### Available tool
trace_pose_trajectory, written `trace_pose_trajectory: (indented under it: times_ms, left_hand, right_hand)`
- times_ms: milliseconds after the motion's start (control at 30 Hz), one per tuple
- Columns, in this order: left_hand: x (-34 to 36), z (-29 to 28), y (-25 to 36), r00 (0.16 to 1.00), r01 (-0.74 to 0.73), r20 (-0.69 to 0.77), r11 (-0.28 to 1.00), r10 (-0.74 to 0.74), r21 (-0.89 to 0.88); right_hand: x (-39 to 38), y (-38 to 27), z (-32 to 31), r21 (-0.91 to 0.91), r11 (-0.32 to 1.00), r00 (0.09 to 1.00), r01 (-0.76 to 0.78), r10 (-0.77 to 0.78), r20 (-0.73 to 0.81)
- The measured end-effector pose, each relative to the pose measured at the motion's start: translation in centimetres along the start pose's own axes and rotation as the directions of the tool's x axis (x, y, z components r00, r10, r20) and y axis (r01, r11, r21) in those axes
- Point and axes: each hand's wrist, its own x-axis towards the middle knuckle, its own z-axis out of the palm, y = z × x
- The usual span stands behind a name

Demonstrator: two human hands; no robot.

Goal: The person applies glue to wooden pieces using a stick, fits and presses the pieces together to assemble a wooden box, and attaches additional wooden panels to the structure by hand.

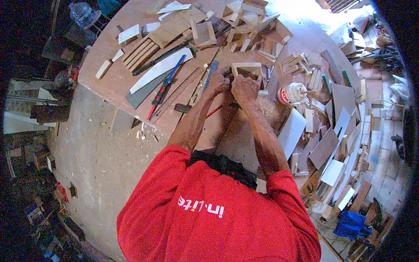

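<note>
A small open wooden box (246,66) sits on the work table in front of me. My right hand (244,87) is closed at its near edge, fingers curled on the frame. My left hand (219,82) is closed just left of it; what its fingers hold is hidden. A hammer (183,107) lies below my left hand, near a blue metal strip (211,72). Further left lie a red-and-black tool (161,94), a ruler (175,96) and a long white board (157,70). A white-and-red pot (291,93) with a stick in it stands to the right.
The plywood table (100,65) holds several small wooden frames (203,32) at the back and scattered offcuts (323,148) at the right. Concrete floor (96,166) shows at left, with clutter beyond. A blue bag (351,225) lies at lower right.
</note>
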Motion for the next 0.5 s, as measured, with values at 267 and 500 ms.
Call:
trace_pose_trajectory:
  times_ms: [267,500]
  left_hand:
    - [-0.3,-0.6,0.3,0.994,0.099,0.076,0.961,-0.082,-0.260]
    - [0.9,0.1,-2.8,0.973,-0.216,0.008,0.917,0.232,-0.334]
  right_hand:
    - [0.1,0.9,-4.1,0.161,0.977,0.968,-0.140,0.101,0.228]
    - [-5.2,5.6,-6.5,0.491,0.837,0.954,-0.242,0.298,-0.037]
